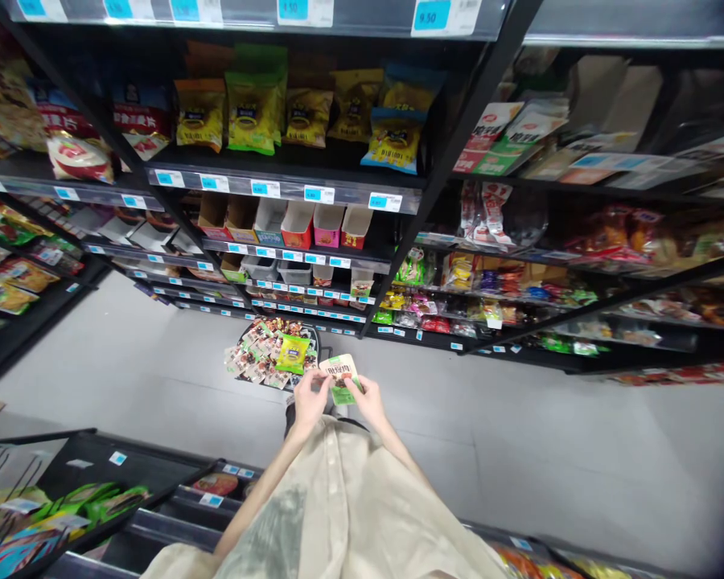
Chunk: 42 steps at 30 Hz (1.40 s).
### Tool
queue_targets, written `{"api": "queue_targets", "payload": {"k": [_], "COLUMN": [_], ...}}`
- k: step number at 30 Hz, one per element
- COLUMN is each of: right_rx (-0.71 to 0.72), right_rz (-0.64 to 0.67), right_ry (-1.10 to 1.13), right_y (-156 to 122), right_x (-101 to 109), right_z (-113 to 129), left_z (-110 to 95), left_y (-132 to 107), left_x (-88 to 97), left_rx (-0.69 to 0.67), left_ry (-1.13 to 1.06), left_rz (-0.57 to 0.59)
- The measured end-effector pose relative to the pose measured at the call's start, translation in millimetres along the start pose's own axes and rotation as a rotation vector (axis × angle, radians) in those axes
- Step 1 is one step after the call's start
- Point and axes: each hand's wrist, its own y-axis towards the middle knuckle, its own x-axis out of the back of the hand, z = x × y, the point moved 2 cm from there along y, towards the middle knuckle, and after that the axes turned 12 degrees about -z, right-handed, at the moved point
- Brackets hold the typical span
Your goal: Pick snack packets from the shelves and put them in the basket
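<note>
Both my hands hold one flat snack packet [341, 378], white above and green below, with dark printed characters, in front of my waist. My left hand [311, 398] pinches its left edge, and my right hand [367, 399] grips its lower right side with the thumb on the front. Just left of the packet, a dark basket [317, 342] stands low, heaped with many small snack packets [257, 354]. On top of that heap lies a yellow-green snack bag [293, 354].
Ahead, a black shelf unit carries yellow snack bags [250, 112] above a row of open cardboard boxes [298, 223]. More shelves with packaged snacks [488, 213] run to the right. Grey floor [458, 410] lies between these and a shelf [157, 474] behind me.
</note>
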Motion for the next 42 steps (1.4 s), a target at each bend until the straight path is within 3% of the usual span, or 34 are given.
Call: {"api": "queue_targets", "payload": {"k": [8, 16, 23, 27, 30, 38, 42], "right_rx": [0.021, -0.037, 0.074, 0.053, -0.013, -0.050, -0.090], "right_rz": [0.034, 0.053, 0.233, 0.031, -0.075, -0.051, 0.027], "right_ry": [0.007, 0.068, 0.217, 0.187, 0.179, 0.163, 0.169], "right_y": [-1.1, -2.7, 0.5, 1.9, 2.8, 4.4, 7.2], "right_x": [-2.0, -3.5, -7.2, -8.1, -7.0, -7.1, -14.8], "right_z": [4.6, 13.0, 30.0, 25.7, 20.6, 24.1, 19.5], "left_z": [1.6, -1.2, 7.3, 19.8, 27.1, 38.9, 44.4], "left_y": [1.0, -0.9, -4.6, 0.6, 1.4, -2.0, 7.1], "left_x": [1.0, -1.8, -5.5, -4.6, -6.5, -1.8, 5.2], "left_rx": [-0.074, -0.091, 0.114, 0.283, 0.337, 0.549, 0.460], "left_ry": [0.075, 0.020, -0.222, -0.255, -0.239, -0.440, -0.348], "left_rz": [-0.037, 0.028, 0.323, 0.329, 0.344, 0.343, 0.382]}}
